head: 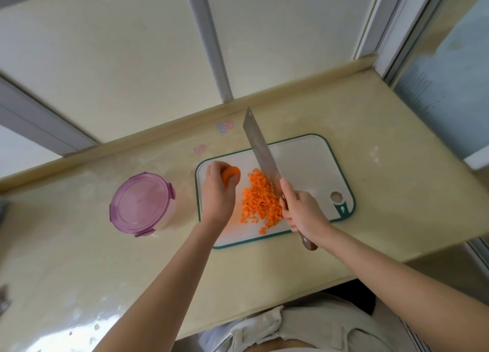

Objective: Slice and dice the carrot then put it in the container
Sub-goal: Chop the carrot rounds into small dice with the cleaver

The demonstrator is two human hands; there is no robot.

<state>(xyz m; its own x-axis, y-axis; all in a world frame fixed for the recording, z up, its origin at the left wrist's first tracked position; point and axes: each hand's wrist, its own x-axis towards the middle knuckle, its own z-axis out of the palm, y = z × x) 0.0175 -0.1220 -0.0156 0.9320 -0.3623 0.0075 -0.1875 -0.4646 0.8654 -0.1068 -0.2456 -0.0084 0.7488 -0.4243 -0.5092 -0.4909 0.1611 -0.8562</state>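
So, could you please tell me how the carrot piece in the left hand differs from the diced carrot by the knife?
The carrot piece is one solid rounded chunk; the diced carrot is a heap of tiny bits. The left hand grips the carrot piece; the diced carrot lies loose on the cutting board. The carrot piece sits near the board's left edge; the diced carrot lies beside the knife. Both are orange.

a pale yellow counter runs below frosted window panes in grey frames.
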